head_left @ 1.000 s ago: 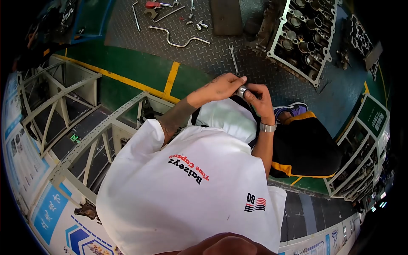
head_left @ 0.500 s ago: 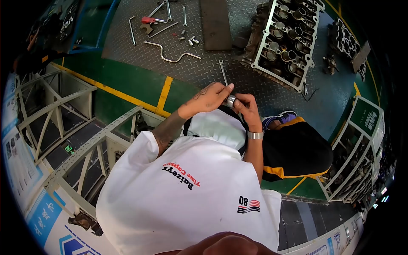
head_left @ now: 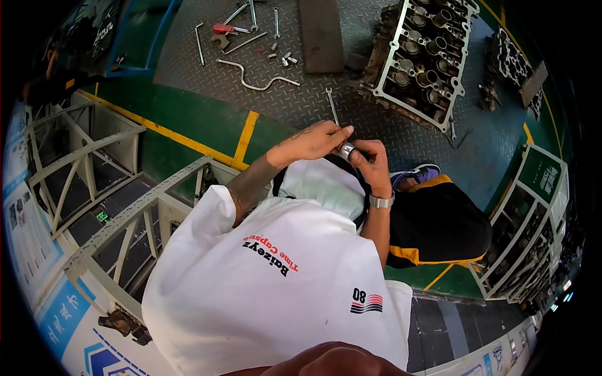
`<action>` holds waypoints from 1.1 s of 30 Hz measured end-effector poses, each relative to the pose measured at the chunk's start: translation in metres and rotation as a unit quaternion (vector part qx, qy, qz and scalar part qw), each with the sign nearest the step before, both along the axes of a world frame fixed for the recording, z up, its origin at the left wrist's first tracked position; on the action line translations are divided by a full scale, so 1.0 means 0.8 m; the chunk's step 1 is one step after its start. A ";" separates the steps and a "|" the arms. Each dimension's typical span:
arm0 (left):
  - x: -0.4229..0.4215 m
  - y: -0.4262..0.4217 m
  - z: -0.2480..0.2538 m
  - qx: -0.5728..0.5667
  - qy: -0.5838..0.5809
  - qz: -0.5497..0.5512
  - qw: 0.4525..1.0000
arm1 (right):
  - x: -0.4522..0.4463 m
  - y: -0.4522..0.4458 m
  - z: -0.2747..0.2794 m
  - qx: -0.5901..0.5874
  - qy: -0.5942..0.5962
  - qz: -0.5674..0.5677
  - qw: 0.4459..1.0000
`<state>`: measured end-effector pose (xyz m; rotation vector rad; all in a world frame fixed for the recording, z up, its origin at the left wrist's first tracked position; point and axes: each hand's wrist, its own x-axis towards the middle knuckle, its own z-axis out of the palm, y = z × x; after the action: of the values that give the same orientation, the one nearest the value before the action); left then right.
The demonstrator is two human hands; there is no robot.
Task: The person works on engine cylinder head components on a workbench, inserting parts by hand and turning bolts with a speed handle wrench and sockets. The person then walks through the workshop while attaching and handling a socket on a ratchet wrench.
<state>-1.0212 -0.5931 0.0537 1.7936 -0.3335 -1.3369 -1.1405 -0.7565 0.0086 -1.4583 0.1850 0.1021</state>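
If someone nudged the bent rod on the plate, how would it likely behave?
The bent rod looks metallic, so probably stiff. Its cranked shape should make it pivot or slide rather than roll far. Its shine hints at slipperiness.

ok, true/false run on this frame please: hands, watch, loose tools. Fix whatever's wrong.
1. The left hand and right hand meet at a shiny metal piece. True.
2. The watch is on the left wrist. False: it is on the right one.
3. The bent bar lies on the treaded metal surface. True.
4. The red-handled tool is in the right hand. False: it lies on the treaded metal surface.
5. The T-shirt is white. True.
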 end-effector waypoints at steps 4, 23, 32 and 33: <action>0.001 0.016 -0.053 0.023 -0.292 0.026 0.956 | -0.010 -0.008 0.001 0.086 -0.034 -0.061 0.994; 0.001 0.003 -0.010 0.046 -0.095 0.067 0.992 | -0.001 0.002 -0.013 0.119 -0.014 -0.020 0.993; -0.012 0.000 -0.035 -0.002 -0.078 0.041 0.996 | 0.004 0.004 -0.020 0.058 0.041 0.019 0.997; -0.010 0.003 -0.037 0.005 -0.082 0.044 0.996 | 0.008 0.003 -0.017 0.056 0.029 0.034 0.997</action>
<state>-1.0291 -0.5911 0.0240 1.9095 -0.3329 -1.1339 -1.1342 -0.7542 -0.0050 -1.3510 0.1747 0.2062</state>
